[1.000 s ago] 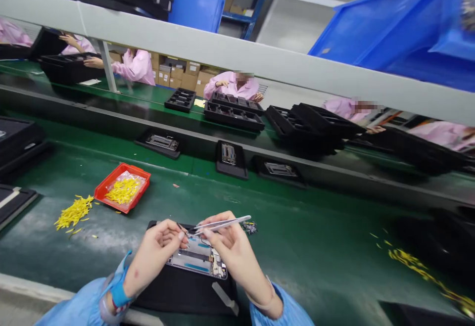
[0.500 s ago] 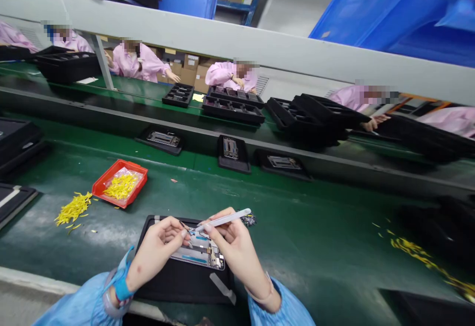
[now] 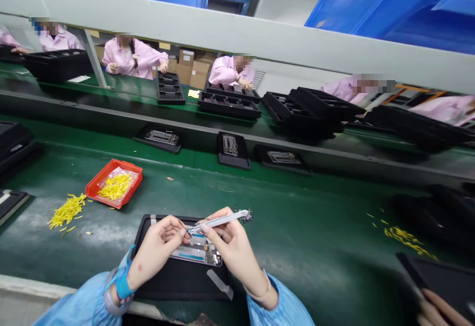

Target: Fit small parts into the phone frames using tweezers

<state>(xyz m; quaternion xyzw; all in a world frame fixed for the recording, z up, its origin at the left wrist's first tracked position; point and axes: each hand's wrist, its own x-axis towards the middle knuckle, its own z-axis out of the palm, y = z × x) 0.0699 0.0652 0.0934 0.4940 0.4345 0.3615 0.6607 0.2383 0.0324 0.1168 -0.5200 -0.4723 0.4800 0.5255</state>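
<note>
My right hand (image 3: 230,249) is closed on a pair of silver tweezers (image 3: 218,221), whose tips point left towards my left fingertips. My left hand (image 3: 159,247) is pinched shut on a tiny part that I cannot make out. Both hands hover over a phone frame (image 3: 196,253) lying in a black tray (image 3: 178,276) on the green belt at the near edge. A small heap of dark parts (image 3: 247,213) lies just beyond the tweezers' back end.
A red tray (image 3: 113,183) of yellow strips sits to the left, with loose yellow strips (image 3: 67,210) beside it and more (image 3: 403,234) at right. Black trays with phone frames (image 3: 230,149) ride the far belt. People in pink work opposite. Another person's hand (image 3: 438,306) holds a dark tray at bottom right.
My hands have stayed together over the phone frame while my view shifted slightly. Another person's hand with a dark tray has come in at the bottom right.
</note>
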